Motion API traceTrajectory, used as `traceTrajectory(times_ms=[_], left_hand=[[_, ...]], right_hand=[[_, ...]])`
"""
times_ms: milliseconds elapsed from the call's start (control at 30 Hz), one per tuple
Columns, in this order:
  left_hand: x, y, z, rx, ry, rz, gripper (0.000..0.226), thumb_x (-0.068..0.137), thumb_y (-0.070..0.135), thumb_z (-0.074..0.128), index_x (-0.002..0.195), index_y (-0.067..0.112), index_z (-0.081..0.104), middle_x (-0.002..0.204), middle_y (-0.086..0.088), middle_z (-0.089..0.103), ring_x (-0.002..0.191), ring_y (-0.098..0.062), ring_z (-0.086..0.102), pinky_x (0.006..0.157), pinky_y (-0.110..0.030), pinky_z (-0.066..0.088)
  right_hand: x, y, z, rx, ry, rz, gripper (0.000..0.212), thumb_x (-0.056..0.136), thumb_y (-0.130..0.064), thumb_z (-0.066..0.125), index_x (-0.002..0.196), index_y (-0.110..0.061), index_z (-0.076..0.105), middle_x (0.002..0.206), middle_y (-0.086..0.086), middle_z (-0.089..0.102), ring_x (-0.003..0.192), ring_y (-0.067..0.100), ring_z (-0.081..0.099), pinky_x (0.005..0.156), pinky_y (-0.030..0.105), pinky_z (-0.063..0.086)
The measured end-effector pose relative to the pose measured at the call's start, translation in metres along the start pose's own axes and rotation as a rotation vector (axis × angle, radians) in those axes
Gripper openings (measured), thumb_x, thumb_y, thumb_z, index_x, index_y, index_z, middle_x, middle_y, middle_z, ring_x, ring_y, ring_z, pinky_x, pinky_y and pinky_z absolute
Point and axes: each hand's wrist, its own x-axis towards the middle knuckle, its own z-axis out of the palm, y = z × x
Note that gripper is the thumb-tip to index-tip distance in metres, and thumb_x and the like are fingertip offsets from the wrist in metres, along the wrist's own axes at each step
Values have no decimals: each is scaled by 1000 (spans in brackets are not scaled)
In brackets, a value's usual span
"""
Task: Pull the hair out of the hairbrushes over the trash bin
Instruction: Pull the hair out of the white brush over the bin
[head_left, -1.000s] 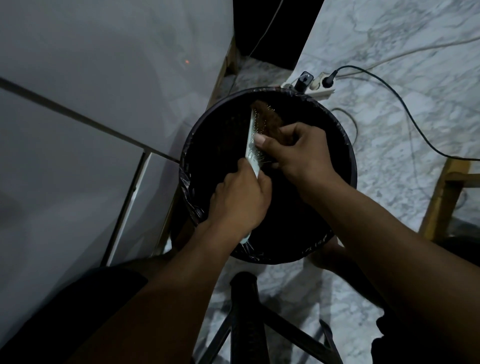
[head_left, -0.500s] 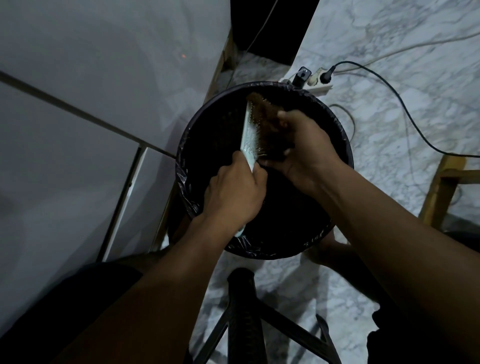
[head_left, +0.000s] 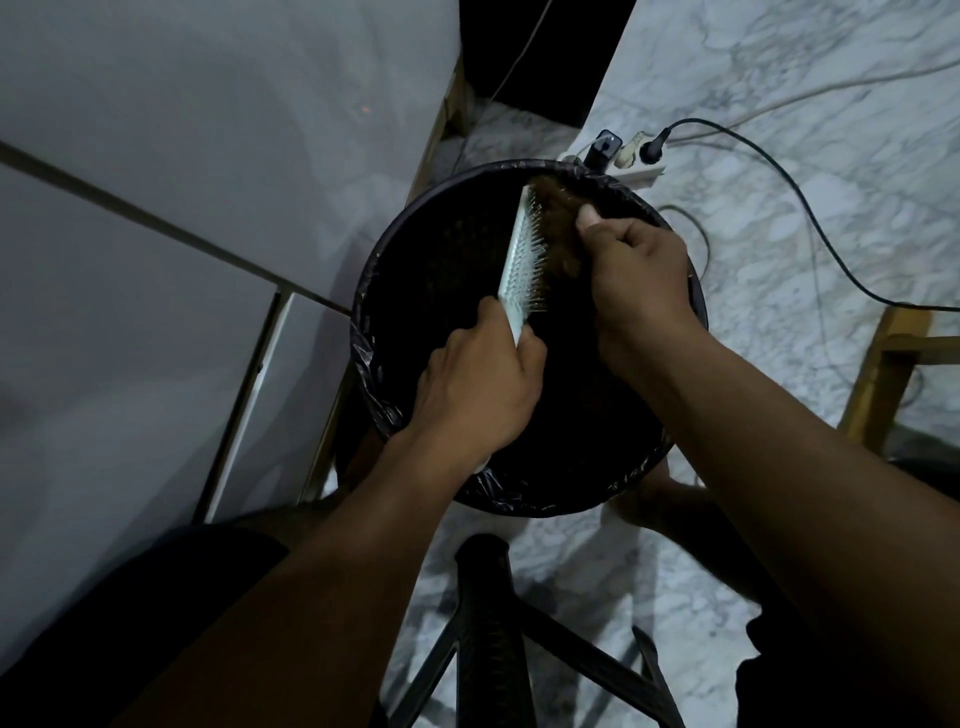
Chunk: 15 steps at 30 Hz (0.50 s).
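Since half a second ago my right hand (head_left: 636, 275) has shifted right, away from the hairbrush (head_left: 522, 262), and the mat of brown hair (head_left: 563, 228) now stands partly clear of the bristles; its near end still touches them. Thumb and fingers are pinched on the hair. My left hand (head_left: 480, 387) keeps its closed grip on the brush handle, brush head pointing to the far side, bristles facing right. Both hands and the brush sit over the trash bin (head_left: 374, 358), unchanged in place. The bin is round, lined with a black bag (head_left: 382, 410) (interior too dark to tell its contents). A power strip (head_left: 631, 161) lies on the marble floor (head_left: 805, 218) just beyond the far rim.
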Motion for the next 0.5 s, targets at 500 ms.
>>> traceTrajectory(times_ms=[500], left_hand=[[-1, 2, 5, 43, 3, 35, 24, 104, 42, 38, 101, 19, 39, 85, -3, 55, 71, -29, 54, 64, -38, 40]], right_hand=[[1, 4, -2, -7, -7, -209, 23, 85, -36, 72, 67, -27, 61, 77, 4, 68, 74, 19, 62, 80, 54, 57]])
